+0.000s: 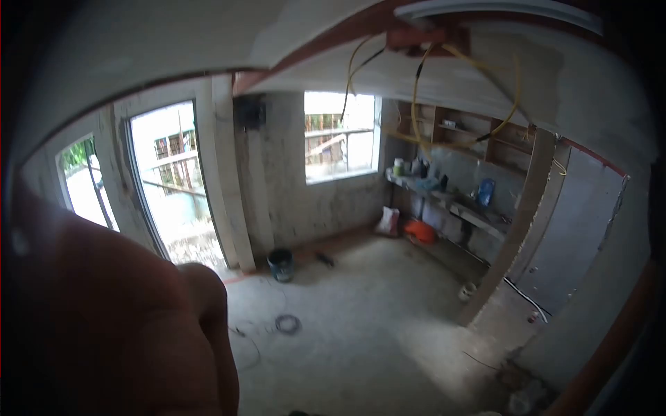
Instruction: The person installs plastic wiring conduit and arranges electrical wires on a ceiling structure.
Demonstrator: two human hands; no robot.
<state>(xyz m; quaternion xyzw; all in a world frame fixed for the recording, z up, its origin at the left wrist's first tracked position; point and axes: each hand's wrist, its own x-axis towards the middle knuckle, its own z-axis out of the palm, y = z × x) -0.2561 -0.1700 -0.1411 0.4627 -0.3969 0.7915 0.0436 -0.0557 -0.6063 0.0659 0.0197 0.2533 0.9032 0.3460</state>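
Observation:
A large, dark, blurred skin shape, my left hand or arm, fills the lower left very close to the camera. It has a rounded edge in front of the doorway's foot. No separate fingers can be made out on it, and whether it holds anything is hidden. Along the lower right edge runs a brownish slanting strip, which may be my right arm; no right hand shows. Yellow cables hang in loops from a reddish box on the ceiling.
A dark bucket stands by the far wall, with a coil of wire on the concrete floor. A counter with bottles runs below wooden shelves. An orange object and a sack lie beneath. A post rises at right.

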